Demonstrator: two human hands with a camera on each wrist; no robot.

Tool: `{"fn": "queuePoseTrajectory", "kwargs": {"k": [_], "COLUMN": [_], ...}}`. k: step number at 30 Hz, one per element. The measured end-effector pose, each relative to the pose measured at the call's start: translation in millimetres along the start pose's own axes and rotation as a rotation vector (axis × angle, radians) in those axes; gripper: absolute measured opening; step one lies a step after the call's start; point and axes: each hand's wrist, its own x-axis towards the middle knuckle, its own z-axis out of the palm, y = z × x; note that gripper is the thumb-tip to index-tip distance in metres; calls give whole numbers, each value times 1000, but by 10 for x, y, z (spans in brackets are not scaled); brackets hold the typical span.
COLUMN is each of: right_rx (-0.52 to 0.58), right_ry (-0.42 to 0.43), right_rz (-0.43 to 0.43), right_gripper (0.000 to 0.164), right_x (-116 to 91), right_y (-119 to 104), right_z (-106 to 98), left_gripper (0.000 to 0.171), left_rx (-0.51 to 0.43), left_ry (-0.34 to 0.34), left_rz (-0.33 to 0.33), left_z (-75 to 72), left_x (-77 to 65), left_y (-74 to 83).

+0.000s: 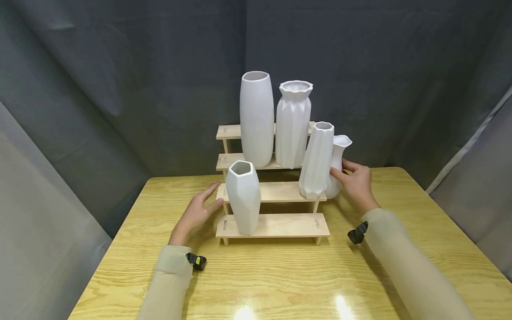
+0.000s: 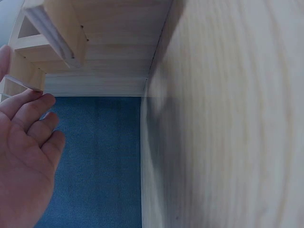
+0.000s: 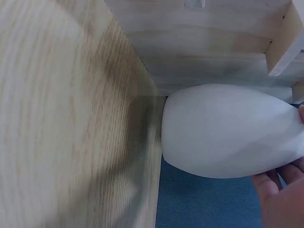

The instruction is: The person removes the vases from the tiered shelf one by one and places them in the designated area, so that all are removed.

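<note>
My right hand (image 1: pixel 357 183) grips the narrow neck of a white vase with a flared rim (image 1: pixel 340 153) beside the shelf's right end. In the right wrist view its rounded body (image 3: pixel 223 130) is close to the tabletop; I cannot tell whether it touches. At the left end of the stepped wooden shelf (image 1: pixel 280 192), my left hand (image 1: pixel 196 215) has its fingers extended near a tier's edge, holding nothing. A faceted white vase (image 1: pixel 245 200) stands on the lowest tier. One tier up, at the right, a ribbed tapered vase (image 1: pixel 318 162) partly hides the gripped one.
On a higher tier stand a tall smooth white vase (image 1: pixel 257 120) and a pleated vase with a scalloped rim (image 1: pixel 294 126). All this is on a wood-grain table (image 1: pixel 272 280). Dark grey cloth (image 1: pixel 180 89) hangs behind.
</note>
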Motion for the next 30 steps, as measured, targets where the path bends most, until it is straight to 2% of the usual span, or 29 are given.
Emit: {"fn": "queuePoseTrajectory", "kwargs": {"k": [5, 19, 30], "right_rx": [16, -77, -80], "right_ry": [2, 62, 53], "right_rz": [-15, -56, -24], "right_gripper": [61, 51, 49], "right_x": [78, 281, 388], "right_y": [11, 91, 174], "right_z": [44, 159, 219], "left_gripper": [68, 68, 68], "left_rx": [1, 0, -6], "left_ry": [-1, 3, -3], "left_rz": [-3, -17, -17], "left_z": [0, -2, 1], "left_x": [-4, 0, -5], "left_y": [2, -14, -5]}}
